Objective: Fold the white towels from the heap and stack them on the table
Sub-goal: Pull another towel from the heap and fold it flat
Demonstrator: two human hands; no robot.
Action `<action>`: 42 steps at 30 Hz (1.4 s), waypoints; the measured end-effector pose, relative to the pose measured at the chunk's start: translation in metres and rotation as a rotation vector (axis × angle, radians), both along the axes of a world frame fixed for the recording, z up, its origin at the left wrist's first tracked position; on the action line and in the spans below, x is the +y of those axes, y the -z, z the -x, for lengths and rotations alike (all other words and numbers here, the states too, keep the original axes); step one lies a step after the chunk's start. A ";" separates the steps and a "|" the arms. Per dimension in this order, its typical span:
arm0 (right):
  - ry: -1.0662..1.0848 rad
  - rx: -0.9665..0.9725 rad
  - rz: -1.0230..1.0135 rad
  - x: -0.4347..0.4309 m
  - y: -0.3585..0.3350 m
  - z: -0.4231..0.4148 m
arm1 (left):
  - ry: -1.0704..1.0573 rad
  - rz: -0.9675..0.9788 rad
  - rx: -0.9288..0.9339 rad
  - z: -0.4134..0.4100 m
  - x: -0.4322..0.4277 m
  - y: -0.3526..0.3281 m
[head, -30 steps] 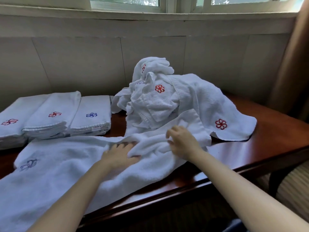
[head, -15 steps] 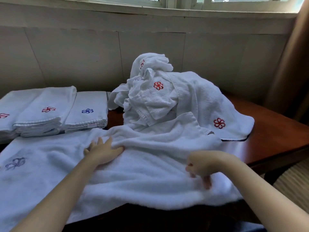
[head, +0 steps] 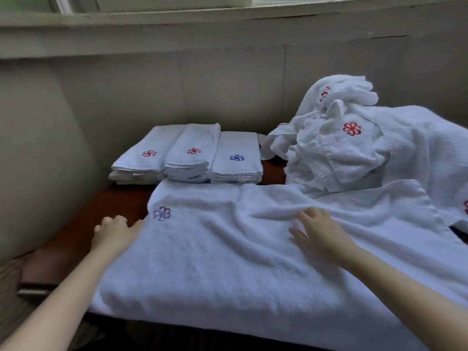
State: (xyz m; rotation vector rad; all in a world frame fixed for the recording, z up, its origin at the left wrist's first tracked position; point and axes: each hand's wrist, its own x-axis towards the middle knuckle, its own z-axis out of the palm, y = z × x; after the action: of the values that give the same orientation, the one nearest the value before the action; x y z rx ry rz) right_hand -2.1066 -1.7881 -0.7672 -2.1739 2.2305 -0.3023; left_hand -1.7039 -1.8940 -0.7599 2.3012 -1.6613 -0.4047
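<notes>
Seen from the head camera, a white towel [head: 228, 252] lies spread across the near part of the bench [head: 76, 239], its long axis running left to right in front of the person and its near edge hanging over the bench's front. The left hand [head: 114, 233] sits at the towel's left short edge, just beside a pale embroidered flower [head: 161, 213], fingers curled at the hem; whether it pinches the cloth cannot be told. The right hand [head: 316, 231] lies flat, fingers straight and spread, on the towel's middle, touching a rumpled ridge. Both hands are on the towel, the left nearer its end, so a fold would likely carry that end rightward. Beyond, at far left, three folded stacks [head: 187, 158] stand side by side; at far right the unfolded heap [head: 354, 148] rests partly on the spread towel's far right corner.
</notes>
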 end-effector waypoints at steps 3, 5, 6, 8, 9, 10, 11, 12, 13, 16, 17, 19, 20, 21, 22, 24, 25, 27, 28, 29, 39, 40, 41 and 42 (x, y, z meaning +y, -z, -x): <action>-0.103 0.064 0.044 -0.017 0.012 -0.026 | 0.074 -0.103 0.377 -0.012 0.013 -0.017; -0.144 0.081 0.019 -0.024 0.017 -0.041 | 0.168 -0.229 0.488 -0.011 0.021 -0.024; -0.156 0.067 0.012 -0.027 0.018 -0.047 | 0.200 -0.252 0.519 -0.012 0.023 -0.026; -0.176 0.036 0.017 -0.029 0.019 -0.056 | 0.141 -0.176 0.679 -0.016 0.024 -0.032; -0.182 0.014 0.015 -0.029 0.019 -0.060 | 0.075 -0.096 0.754 -0.020 0.025 -0.035; -0.191 -0.011 0.007 -0.029 0.019 -0.065 | 0.001 0.006 0.774 -0.026 0.023 -0.038; -0.210 -0.025 -0.002 -0.028 0.020 -0.070 | -0.072 0.115 0.701 -0.032 0.022 -0.043; -0.238 -0.020 -0.014 -0.028 0.021 -0.077 | -0.137 0.230 0.553 -0.040 0.021 -0.045; -0.271 -0.008 -0.032 -0.027 0.022 -0.084 | -0.190 0.352 0.363 -0.047 0.020 -0.044; -0.339 -0.005 -0.094 -0.028 0.022 -0.099 | -0.186 0.484 -0.044 -0.053 0.017 -0.035; -0.341 -0.007 -0.111 -0.028 0.022 -0.101 | -0.133 0.441 -0.117 -0.050 0.015 -0.031; -0.315 0.005 -0.133 -0.030 0.021 -0.098 | 0.043 0.260 -0.149 -0.037 0.013 -0.018; -0.280 0.017 -0.142 -0.031 0.020 -0.097 | 0.148 0.123 -0.147 -0.028 0.014 -0.010; -0.228 0.029 -0.146 -0.032 0.020 -0.094 | 0.241 -0.018 -0.154 -0.020 0.015 -0.001; -0.160 0.034 -0.144 -0.035 0.019 -0.091 | 0.302 -0.124 -0.184 -0.013 0.016 0.007; 0.006 0.023 -0.126 -0.041 0.016 -0.082 | 0.317 -0.135 -0.273 -0.004 0.016 0.012; 0.077 0.023 -0.121 -0.043 0.014 -0.075 | 0.302 -0.088 -0.323 -0.001 0.015 0.008; 0.131 0.016 -0.116 -0.047 0.008 -0.057 | 0.269 -0.004 -0.455 0.007 0.013 -0.003; 0.134 -0.019 -0.104 -0.048 0.004 -0.048 | 0.269 0.038 -0.496 0.012 0.011 -0.007; 0.147 -0.074 -0.081 -0.048 0.000 -0.039 | 0.284 0.076 -0.491 0.019 0.010 -0.009; 0.582 0.014 0.007 -0.018 -0.025 0.061 | 0.552 0.173 -0.133 0.086 -0.050 -0.016; 0.588 0.021 -0.039 -0.014 -0.022 0.071 | 0.543 0.137 -0.137 0.091 -0.060 -0.018; 0.581 0.016 -0.085 -0.011 -0.018 0.081 | 0.543 0.094 -0.171 0.096 -0.069 -0.019; 0.565 -0.002 -0.121 -0.009 -0.015 0.091 | 0.554 0.037 -0.238 0.099 -0.076 -0.021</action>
State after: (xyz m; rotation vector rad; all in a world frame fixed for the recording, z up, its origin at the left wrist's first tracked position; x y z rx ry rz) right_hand -2.1976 -1.7974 -0.7524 -1.4475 2.7353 -0.1631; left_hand -1.8029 -1.9704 -0.7389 1.8891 -2.4015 -0.2059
